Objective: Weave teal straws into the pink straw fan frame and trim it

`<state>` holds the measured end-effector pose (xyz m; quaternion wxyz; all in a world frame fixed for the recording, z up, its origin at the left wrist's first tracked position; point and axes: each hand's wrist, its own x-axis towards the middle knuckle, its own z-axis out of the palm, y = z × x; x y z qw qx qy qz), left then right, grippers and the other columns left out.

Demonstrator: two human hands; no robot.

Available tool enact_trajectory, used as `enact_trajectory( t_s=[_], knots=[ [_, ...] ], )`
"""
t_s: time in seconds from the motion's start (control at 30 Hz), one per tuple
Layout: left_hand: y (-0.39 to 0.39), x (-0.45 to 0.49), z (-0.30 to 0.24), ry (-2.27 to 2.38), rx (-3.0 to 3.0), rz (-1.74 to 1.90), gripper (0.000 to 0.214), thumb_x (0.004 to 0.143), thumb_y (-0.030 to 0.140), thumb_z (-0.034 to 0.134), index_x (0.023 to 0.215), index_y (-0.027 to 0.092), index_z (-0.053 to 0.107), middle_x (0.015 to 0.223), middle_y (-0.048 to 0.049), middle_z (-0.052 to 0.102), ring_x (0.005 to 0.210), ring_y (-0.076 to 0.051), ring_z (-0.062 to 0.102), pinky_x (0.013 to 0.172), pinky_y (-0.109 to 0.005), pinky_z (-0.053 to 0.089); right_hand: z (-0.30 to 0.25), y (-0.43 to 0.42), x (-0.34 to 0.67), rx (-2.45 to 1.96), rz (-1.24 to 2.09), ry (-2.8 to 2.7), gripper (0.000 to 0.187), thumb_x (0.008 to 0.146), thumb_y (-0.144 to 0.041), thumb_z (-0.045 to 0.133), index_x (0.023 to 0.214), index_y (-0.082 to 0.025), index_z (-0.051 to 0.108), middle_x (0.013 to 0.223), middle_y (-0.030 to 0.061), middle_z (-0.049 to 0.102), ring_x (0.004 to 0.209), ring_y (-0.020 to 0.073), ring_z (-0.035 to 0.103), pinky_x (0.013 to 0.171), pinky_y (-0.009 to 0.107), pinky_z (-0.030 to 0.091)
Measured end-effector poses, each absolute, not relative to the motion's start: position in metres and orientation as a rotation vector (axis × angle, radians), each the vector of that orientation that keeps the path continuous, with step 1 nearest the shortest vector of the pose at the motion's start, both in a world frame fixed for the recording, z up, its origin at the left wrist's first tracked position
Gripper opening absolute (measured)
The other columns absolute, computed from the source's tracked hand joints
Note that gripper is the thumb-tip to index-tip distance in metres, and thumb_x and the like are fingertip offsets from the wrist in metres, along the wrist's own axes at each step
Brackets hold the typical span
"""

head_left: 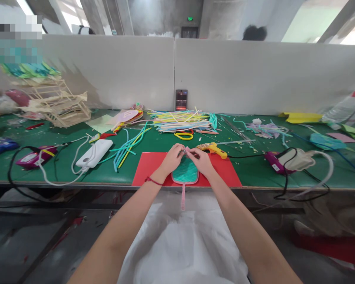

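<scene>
A rounded teal pipe-cleaner piece (185, 172) with a pink edge lies over a red sheet (221, 173). Its fuzzy pink stem (183, 196) hangs past the table's front edge, towards me. My left hand (173, 159) is closed in a pinch at the top edge of the piece. Close beside it, my right hand (201, 160) pinches the same top edge, thumb and fingertips together. The fingertips nearly meet and cover the spot they grip. Just behind my right hand lies a yellow glue gun (214, 150).
A pile of colored pipe cleaners (180, 120) lies behind my hands, with yellow-handled scissors (183, 136) before it. At left are a white power strip (94, 153), loose pipe cleaners (127, 150) and a stick model (62, 104). Another power strip (296, 159) is at right. A partition (254, 75) stands behind.
</scene>
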<state>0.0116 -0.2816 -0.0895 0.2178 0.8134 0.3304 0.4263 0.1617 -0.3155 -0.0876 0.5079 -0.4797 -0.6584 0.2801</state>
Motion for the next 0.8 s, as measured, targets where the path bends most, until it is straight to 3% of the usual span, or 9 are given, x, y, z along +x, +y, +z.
enact_trajectory(
  t_s=[0.57,0.8],
  knots=[
    [-0.2806,0.0131,-0.0892,0.839,2.231,1.139,0.014,0.088,0.016,0.04,0.08,0.016,0.053,0.087,-0.0055,0.056,0.084,-0.016,0.054,0.079,-0.03,0.045,-0.0881,-0.3071,0.1695,-1.153,0.918,-1.466,0.028,0.07,-0.047,0.059,0.069,-0.019,0.064,0.06,0.0009,0.066,0.067,0.0182,0.063,0.072,0.033,0.048],
    [-0.2859,0.0109,-0.0829,0.876,2.226,1.127,0.015,0.087,0.018,0.043,0.075,0.017,0.053,0.08,-0.0037,0.056,0.078,-0.015,0.054,0.075,-0.029,0.044,-0.0875,-0.3107,0.166,-1.167,0.88,-1.466,0.034,0.074,-0.052,0.055,0.069,-0.02,0.063,0.064,0.0017,0.066,0.066,0.0175,0.061,0.067,0.031,0.048]
  ],
)
